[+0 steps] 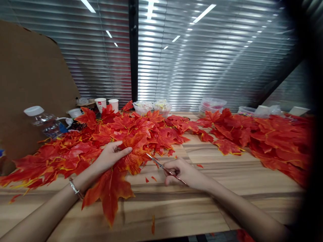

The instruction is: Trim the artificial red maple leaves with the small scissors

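Observation:
My left hand (113, 153) pinches a red artificial maple leaf (135, 151) between thumb and fingers, holding it above the table. Below that hand hangs another large red leaf (112, 191); whether the hand also holds it I cannot tell. In my right hand (180, 173) is a pair of scissors (156, 162), its fingers closed around the handles. The scissor tips point left and reach the right edge of the held leaf. Small red scraps (153, 178) lie on the wood below the blades.
Red leaves (153, 129) are heaped behind my hands, with another pile (280, 137) at the right. A clear bottle (46, 122) stands at the left by a cardboard panel (32, 74). Paper cups (114, 105) and plastic tubs (143, 107) line the back of the wooden table (176, 215).

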`<state>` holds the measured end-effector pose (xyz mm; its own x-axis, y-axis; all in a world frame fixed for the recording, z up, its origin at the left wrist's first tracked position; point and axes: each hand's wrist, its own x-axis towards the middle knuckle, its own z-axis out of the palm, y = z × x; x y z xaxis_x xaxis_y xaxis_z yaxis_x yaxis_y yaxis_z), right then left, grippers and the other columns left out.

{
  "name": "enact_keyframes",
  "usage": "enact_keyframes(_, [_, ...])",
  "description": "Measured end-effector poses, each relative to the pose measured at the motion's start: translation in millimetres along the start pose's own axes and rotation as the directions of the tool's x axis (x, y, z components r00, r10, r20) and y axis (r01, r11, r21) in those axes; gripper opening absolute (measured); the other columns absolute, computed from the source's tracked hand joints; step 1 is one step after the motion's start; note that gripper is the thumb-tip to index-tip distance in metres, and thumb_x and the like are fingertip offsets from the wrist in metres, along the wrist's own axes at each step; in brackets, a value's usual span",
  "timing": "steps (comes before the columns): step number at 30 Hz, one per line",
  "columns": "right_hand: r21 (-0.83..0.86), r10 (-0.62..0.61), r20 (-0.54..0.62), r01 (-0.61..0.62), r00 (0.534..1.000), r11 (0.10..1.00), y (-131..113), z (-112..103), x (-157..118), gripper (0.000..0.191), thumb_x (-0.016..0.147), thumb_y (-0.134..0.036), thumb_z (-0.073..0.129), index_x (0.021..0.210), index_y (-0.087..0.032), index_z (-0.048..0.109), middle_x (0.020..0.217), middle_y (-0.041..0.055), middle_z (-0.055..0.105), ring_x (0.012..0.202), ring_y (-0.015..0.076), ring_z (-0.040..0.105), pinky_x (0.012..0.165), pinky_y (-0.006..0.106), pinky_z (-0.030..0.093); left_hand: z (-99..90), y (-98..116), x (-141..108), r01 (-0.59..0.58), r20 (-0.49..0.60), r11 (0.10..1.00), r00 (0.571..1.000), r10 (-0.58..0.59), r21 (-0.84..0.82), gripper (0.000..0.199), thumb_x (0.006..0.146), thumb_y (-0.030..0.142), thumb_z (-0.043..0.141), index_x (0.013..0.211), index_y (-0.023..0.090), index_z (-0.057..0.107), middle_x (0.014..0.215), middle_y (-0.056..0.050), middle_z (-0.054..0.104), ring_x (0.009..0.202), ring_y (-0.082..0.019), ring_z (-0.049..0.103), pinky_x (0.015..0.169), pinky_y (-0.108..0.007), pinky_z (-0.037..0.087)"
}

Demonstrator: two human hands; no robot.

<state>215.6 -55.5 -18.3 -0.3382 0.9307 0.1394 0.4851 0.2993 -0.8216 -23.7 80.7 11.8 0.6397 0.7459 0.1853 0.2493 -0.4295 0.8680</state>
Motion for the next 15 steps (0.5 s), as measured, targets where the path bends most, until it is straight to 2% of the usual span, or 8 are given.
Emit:
enact_keyframes(3, [-0.037, -0.012, 0.058, 0.014, 0.998, 0.999, -1.2, -0.9, -1.4, 0.027, 0.077, -0.03, 0.057, 0.06, -0.015, 0.044, 0.055, -0.0052, 0.034, 0.052, 0.0071, 0.03, 0.047, 0.019, 0.021, 0.8, -4.1, -1.3, -0.046, -0.032, 0.992, 0.998, 0.05, 0.118, 0.032, 0.076, 0.044, 0.056, 0.066, 0.015, 0.047, 0.059, 0.004, 0.042, 0.051, -0.007, 0.037, 0.046, -0.019, 0.028])
enact_keyframes(6, [-0.068, -0.041, 0.069, 0.046, 0.997, 0.997, 1.1, 1.0, -0.2, 0.024, 0.077, -0.03, 0.058, 0.061, -0.014, 0.047, 0.057, -0.0047, 0.037, 0.052, 0.0076, 0.032, 0.048, 0.019, 0.023, 1.7, -5.9, -2.8, -0.097, -0.053, 0.961, 0.992, 0.114, 0.26, 0.037, 0.077, 0.043, 0.055, 0.058, 0.016, 0.038, 0.055, 0.006, 0.03, 0.049, -0.006, 0.03, 0.044, -0.019, 0.022])
enact_keyframes(10, [-0.061, -0.04, 0.03, 0.042, 0.999, 0.997, 4.9, 4.8, 2.7, 0.033, 0.072, -0.035, 0.062, 0.057, -0.015, 0.041, 0.055, -0.0056, 0.033, 0.052, 0.0073, 0.031, 0.048, 0.019, 0.022, 2.5, -5.2, -3.8, -0.161, -0.029, 0.93, 0.983, 0.18, 0.331, 0.039, 0.079, 0.041, 0.053, 0.056, 0.016, 0.034, 0.055, 0.006, 0.028, 0.049, -0.006, 0.028, 0.044, -0.02, 0.022])
enact_keyframes(13, [-0.052, -0.021, 0.017, 0.021, 1.0, 0.998, 5.1, 5.1, 2.6, 0.037, 0.073, -0.036, 0.061, 0.055, -0.016, 0.037, 0.055, -0.0058, 0.03, 0.05, 0.0069, 0.029, 0.047, 0.019, 0.021, 3.1, -4.1, -4.2, -0.17, -0.047, 0.926, 0.979, 0.196, 0.339, 0.04, 0.079, 0.04, 0.053, 0.055, 0.017, 0.031, 0.054, 0.006, 0.026, 0.048, -0.006, 0.026, 0.043, -0.02, 0.021])
enact_keyframes(15, [-0.047, -0.021, 0.02, 0.022, 1.0, 0.999, 5.0, 4.6, 1.8, 0.035, 0.073, -0.036, 0.061, 0.055, -0.015, 0.039, 0.055, -0.0057, 0.03, 0.05, 0.007, 0.03, 0.047, 0.019, 0.021, 3.7, -3.2, -4.6, -0.161, -0.044, 0.928, 0.982, 0.186, 0.335, 0.04, 0.079, 0.04, 0.053, 0.055, 0.017, 0.031, 0.054, 0.006, 0.026, 0.048, -0.006, 0.027, 0.043, -0.02, 0.021])
